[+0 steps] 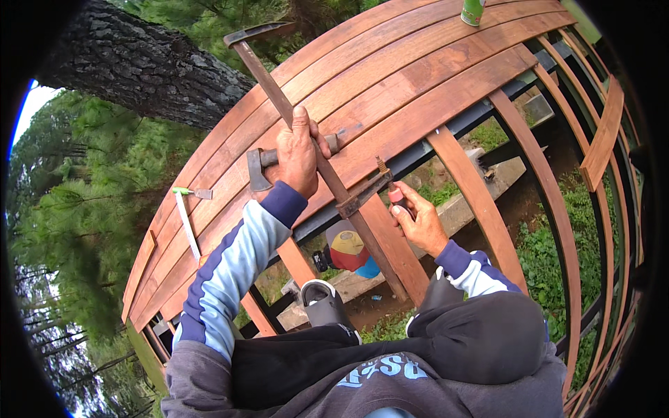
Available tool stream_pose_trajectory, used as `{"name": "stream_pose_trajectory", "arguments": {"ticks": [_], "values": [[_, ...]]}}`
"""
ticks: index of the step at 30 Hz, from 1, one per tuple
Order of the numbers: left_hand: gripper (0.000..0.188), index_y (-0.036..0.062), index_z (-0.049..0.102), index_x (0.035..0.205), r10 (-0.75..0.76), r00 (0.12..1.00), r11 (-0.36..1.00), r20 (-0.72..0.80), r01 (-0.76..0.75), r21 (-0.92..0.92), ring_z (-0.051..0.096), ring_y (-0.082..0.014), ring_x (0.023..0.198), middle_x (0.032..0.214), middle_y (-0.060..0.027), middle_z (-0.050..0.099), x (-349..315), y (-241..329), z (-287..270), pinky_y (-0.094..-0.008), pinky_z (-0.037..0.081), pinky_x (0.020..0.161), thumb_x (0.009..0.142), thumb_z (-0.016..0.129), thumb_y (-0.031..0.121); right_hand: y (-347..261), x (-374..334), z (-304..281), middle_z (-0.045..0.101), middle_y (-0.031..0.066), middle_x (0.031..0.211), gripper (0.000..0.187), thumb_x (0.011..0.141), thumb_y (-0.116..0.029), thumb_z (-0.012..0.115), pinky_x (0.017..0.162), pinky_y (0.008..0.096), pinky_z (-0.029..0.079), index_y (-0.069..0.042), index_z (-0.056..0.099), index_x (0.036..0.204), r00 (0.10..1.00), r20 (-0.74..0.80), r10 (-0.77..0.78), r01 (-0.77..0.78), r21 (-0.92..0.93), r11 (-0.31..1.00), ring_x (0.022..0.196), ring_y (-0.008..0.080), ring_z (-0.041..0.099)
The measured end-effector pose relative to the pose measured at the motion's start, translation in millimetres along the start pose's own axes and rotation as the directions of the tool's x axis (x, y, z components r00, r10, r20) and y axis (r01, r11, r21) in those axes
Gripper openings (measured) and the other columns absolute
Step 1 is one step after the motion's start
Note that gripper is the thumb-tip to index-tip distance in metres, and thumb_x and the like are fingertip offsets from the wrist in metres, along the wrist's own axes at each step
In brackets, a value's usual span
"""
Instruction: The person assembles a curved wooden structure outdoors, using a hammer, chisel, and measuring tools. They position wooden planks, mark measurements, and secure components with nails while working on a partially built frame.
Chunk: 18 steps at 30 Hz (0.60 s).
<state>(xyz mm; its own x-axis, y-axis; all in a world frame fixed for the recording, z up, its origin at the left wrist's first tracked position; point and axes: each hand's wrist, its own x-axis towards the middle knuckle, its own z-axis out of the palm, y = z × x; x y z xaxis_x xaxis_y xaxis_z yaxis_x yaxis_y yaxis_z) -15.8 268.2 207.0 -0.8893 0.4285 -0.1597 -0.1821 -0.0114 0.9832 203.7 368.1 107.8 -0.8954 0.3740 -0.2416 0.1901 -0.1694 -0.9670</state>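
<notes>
A long, rusty-brown bar clamp (270, 85) slants across the deck, its fixed metal jaw at the far upper end. My left hand (298, 155) is closed around its bar, thumb lying along it. Lower on the bar sits the sliding jaw (364, 194), which carries a threaded screw with a reddish handle. The fingers of my right hand (420, 221) are closed on that handle. Beneath my left hand, a hatchet (259, 175) lies on the reddish deck boards (411, 73), its handle partly hidden by the hand and clamp.
A white strip and green-handled metal piece (187, 226) lie at left. A green can (472, 11) stands at the far edge. Open gaps separate the joists (481, 202) on the right. Below, a person's multicoloured cap (348, 249) shows near my shoes. A tree trunk (139, 63) leans close.
</notes>
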Motion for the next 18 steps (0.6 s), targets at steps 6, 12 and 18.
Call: {"name": "stream_pose_trajectory", "arguments": {"ticks": [6, 12, 18], "values": [[0.044, 0.0101, 0.047, 0.072, -0.168, 0.985, 0.982, -0.051, 0.172, 0.085, 0.046, -0.0133, 0.039, 0.049, -0.0017, 0.044, 10, -32, 11, -0.0274, 0.034, 0.039, 0.098, 0.047, 0.046, 32, -3, 8, 0.065, 0.0209, 0.101, 0.045, 0.087, -0.007, 0.058, 0.077, 0.0359, 0.052, 0.004, 0.048, 0.13, 0.954, -0.135, -0.268, 0.22, -0.295, 0.93, 0.089, 0.0299, 0.066], [0.043, 0.0084, 0.047, 0.07, -0.148, 0.987, 0.979, -0.061, 0.155, 0.13, 0.044, -0.016, 0.036, 0.046, -0.0039, 0.044, 30, -46, 15, -0.0305, 0.033, 0.037, 0.098, 0.048, 0.042, 39, -6, 1, 0.062, 0.0097, 0.075, 0.03, 0.091, -0.013, 0.056, 0.057, 0.03, 0.049, 0.002, 0.054, 0.118, 0.997, -0.07, 0.018, -0.022, -0.059, 0.998, 0.062, 0.0169, 0.061], [0.04, 0.0096, 0.047, 0.071, -0.19, 0.981, 0.977, -0.031, 0.192, 0.096, 0.044, -0.0161, 0.038, 0.047, -0.0052, 0.045, 30, -40, 18, -0.0305, 0.037, 0.041, 0.099, 0.046, 0.038, 33, 6, -8, 0.059, 0.0147, 0.095, 0.038, 0.094, -0.02, 0.053, 0.07, 0.0337, 0.05, 0.0, 0.048, 0.126, 0.979, -0.002, -0.205, 0.202, -0.172, 0.964, 0.072, 0.0164, 0.059]]}}
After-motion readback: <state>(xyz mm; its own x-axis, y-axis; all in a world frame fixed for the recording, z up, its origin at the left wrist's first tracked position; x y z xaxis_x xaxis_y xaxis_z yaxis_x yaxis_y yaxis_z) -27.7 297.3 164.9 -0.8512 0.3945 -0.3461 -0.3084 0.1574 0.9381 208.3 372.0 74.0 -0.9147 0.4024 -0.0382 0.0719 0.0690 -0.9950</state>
